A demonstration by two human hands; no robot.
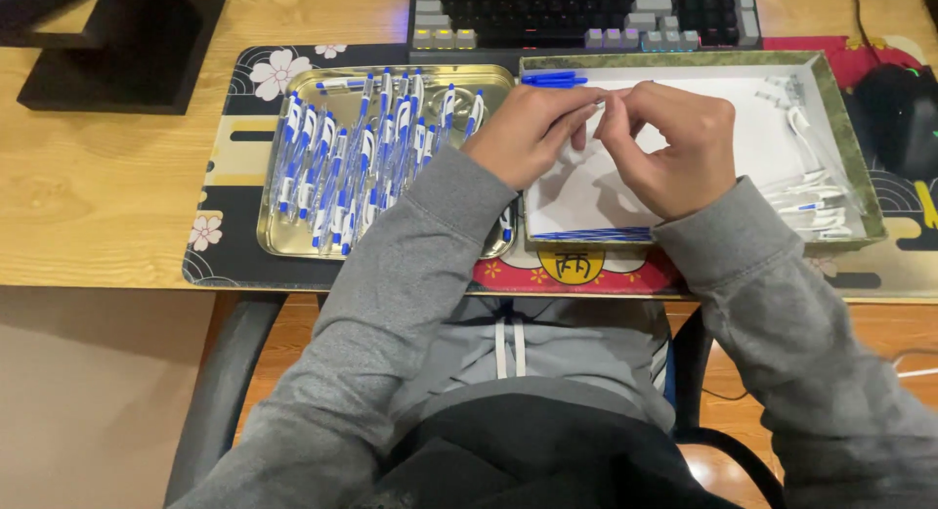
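White plastic shows between your fingertips: your left hand (528, 130) and right hand (677, 148) meet over the shallow white-lined box (684, 64), both pinching one small pen part (599, 105) between them. Blue pen pieces (553, 78) lie at the box's far left corner, and clear and white parts (813, 191) are heaped along its right side. Just left of the box, a gold metal tray (293, 243) holds rows of blue-and-white pens (357, 157). Far beyond sits a keyboard (586, 16).

I'm at a home-office desk: wooden desktop (98, 196), mechanical keyboard (586, 16), mouse (904, 118), monitor stand (127, 40), patterned desk mat (234, 138), office chair (220, 392) under me.
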